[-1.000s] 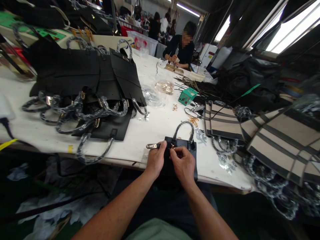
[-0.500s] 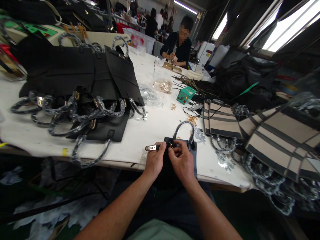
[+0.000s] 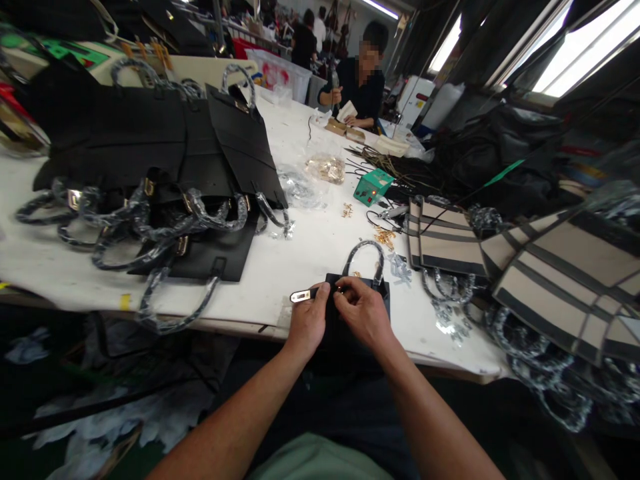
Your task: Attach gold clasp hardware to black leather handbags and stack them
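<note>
A small black bag piece lies at the table's front edge, its plastic-wrapped handle arching away from me. My left hand is closed on a black strap with a metal clasp at its end, which sticks out to the left. Right beside it, my right hand is over the bag piece with thumb and fingers pinched together near the strap's other end. What the right fingertips hold is too small to make out.
Black bag pieces with wrapped handles are piled at the left. A green box, gold hardware and beige-and-black panels lie to the right. Across the table sits a person.
The metal clasp has turned slightly in my left hand. My right fingers have shifted a little left. Across the table, the person's raised hand has moved up and left.
</note>
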Action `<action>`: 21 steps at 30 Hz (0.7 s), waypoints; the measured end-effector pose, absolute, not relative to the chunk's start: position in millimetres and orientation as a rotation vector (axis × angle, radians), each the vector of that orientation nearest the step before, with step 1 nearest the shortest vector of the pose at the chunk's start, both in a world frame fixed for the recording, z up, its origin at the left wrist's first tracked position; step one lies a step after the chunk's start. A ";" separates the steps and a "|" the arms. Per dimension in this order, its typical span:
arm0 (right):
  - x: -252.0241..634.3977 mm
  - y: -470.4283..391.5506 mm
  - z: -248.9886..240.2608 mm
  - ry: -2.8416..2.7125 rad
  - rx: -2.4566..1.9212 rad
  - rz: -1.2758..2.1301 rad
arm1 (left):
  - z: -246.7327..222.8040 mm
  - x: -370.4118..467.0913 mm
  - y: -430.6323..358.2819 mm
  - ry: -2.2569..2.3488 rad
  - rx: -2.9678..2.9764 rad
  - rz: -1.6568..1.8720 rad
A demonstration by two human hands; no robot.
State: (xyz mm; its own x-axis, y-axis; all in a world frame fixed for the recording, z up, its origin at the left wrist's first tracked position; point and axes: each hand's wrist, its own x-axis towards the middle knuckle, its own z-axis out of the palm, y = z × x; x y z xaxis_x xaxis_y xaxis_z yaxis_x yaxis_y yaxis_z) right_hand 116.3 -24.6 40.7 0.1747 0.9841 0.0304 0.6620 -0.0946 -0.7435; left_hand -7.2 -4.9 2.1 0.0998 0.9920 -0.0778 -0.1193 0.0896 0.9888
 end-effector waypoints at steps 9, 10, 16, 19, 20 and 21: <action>117.5 -26.0 42.0 -1.589 -1.827 0.634 | 1.0 -6.3 -7.0 1.099 1.135 1.150; 116.7 -27.3 40.4 -1.579 -1.823 0.606 | 0.6 -5.9 -6.9 1.096 1.131 1.151; 111.0 -37.0 23.2 -1.368 -1.740 0.514 | -2.8 -4.2 -5.7 1.104 1.057 1.124; 111.6 -35.8 23.7 -1.399 -1.721 0.537 | -2.1 -5.4 -5.1 1.087 1.066 1.103; 112.2 -34.4 25.5 -1.426 -1.727 0.539 | -1.5 -5.9 -4.8 1.079 1.084 1.106; 112.9 -32.7 27.7 -1.452 -1.741 0.540 | -0.9 -6.3 -4.5 1.074 1.106 1.111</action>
